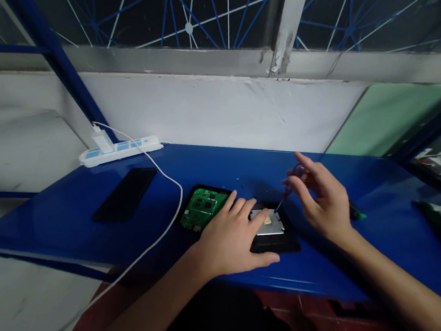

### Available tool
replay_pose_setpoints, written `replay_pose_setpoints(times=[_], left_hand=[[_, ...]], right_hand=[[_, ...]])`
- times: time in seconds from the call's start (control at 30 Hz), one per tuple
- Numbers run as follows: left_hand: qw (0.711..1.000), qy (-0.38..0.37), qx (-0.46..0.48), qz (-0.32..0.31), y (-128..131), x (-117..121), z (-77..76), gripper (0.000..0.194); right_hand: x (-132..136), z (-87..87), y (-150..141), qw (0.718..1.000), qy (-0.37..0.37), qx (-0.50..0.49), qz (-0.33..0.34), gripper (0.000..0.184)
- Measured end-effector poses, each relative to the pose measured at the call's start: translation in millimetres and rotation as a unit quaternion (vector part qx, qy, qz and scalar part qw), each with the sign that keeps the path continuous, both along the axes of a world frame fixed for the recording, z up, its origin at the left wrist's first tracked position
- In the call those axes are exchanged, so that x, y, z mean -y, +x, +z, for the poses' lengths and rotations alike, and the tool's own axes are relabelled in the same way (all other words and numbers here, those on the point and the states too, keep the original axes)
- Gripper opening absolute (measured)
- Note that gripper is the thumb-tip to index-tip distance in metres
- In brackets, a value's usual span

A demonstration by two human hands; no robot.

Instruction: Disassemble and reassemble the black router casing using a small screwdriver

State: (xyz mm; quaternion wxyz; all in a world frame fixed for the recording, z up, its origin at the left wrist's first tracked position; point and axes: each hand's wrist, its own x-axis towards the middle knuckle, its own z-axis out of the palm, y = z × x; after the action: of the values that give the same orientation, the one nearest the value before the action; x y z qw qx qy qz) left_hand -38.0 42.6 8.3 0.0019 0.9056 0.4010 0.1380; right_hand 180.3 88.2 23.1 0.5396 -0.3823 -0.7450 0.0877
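Head view: On a blue table [220, 157], just five o'clock of centre, a black case [277, 243] holds a metal plate [275, 228]. The left hand [229, 235] rests over them, fingers spread. At the case's two o'clock, the right hand [320, 192] pinches a screwdriver [298, 171] angled toward the plate. At ten o'clock: a green circuit board [201, 209].

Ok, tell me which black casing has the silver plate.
The right-hand casing, partly under the left hand, with the screwdriver at its silver plate. The left-hand casing holds a green circuit board instead.
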Motion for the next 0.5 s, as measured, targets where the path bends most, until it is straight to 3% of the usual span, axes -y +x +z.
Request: replay_pose_setpoints(times=[0.2, 0.5], left_hand=[[1.0, 0.008, 0.003, 0.004, 0.5, 0.2, -1.3, 0.081], [1.0, 0.006, 0.004, 0.0, 0.7, 0.0, -1.3, 0.081]], right_hand=[[0.2, 2.0, 1.3, 0.999, 0.023, 0.024, -0.009, 0.04], [0.8, 1.6, -1.0, 0.999, -0.032, 0.009, 0.03, 0.049]])
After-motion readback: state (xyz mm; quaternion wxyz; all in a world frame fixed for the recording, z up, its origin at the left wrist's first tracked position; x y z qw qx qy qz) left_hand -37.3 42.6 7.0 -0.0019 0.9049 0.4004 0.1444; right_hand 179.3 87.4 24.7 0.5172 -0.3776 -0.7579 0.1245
